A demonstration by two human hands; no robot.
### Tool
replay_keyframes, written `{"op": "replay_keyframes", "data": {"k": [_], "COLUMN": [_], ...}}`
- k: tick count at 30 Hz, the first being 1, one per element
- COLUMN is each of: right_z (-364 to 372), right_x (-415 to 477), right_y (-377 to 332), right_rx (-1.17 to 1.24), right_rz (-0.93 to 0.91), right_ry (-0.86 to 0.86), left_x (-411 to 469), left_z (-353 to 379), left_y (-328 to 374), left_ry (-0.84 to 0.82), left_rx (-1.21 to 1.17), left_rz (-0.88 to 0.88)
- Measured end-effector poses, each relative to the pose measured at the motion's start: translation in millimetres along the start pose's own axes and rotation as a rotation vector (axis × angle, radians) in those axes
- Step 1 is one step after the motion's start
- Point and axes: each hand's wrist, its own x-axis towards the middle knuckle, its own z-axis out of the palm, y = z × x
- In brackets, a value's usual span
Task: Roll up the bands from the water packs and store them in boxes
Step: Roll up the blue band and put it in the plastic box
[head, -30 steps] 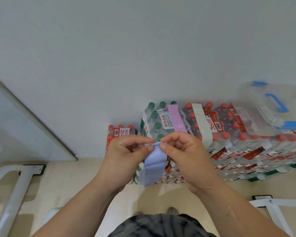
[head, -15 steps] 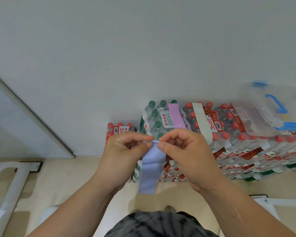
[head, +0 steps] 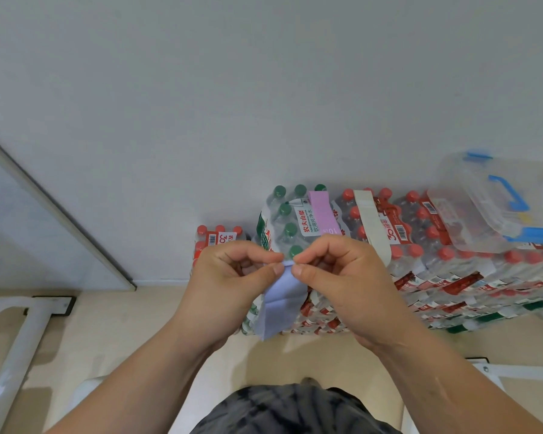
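Observation:
A light blue band [head: 279, 303] hangs between my hands in front of the stacked water packs [head: 427, 264]. My left hand [head: 232, 283] and my right hand [head: 339, 277] both pinch its top end, which is curled into a small roll at my fingertips. A pink band [head: 320, 213] lies over the green-capped pack [head: 284, 220]. A beige band [head: 370, 223] wraps the red-capped pack beside it. A clear plastic box [head: 489, 205] with blue handles rests on the packs at the right.
A grey wall stands behind the packs. A lower red-capped pack [head: 217, 239] sits at the left of the stack. White metal frame legs [head: 16, 349] cross the beige floor at the left, and another frame [head: 521, 371] lies at the right.
The free tail of the blue band hangs a little shorter than half a second ago, and its top end is curled tighter between my fingertips. Both hands stay at the same place.

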Motion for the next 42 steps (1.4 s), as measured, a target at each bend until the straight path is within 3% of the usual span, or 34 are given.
{"op": "replay_keyframes", "data": {"k": [10, 17, 23, 32, 42], "right_z": [0.7, 1.9, 4.4, 0.9, 4.4], "right_x": [3.1, 4.1, 5.0, 2.5, -0.4], "right_y": [0.6, 7.4, 8.4, 2.1, 1.5], "right_rx": [-0.005, -0.131, -0.118, 0.029, 0.113], "right_rz": [0.007, 0.000, 0.000, -0.047, -0.014], "right_ry": [0.020, 0.022, 0.022, -0.067, -0.008], "left_x": [4.6, 9.9, 8.3, 9.3, 7.9], "left_z": [-3.5, -8.0, -4.8, -13.2, -10.4], "left_y": [1.2, 2.5, 2.1, 2.7, -1.1], "left_ry": [-0.021, -0.119, -0.041, -0.131, -0.066], "left_rx": [0.070, 0.056, 0.115, -0.011, 0.034], "left_rz": [0.005, -0.122, -0.055, 0.030, 0.105]}}
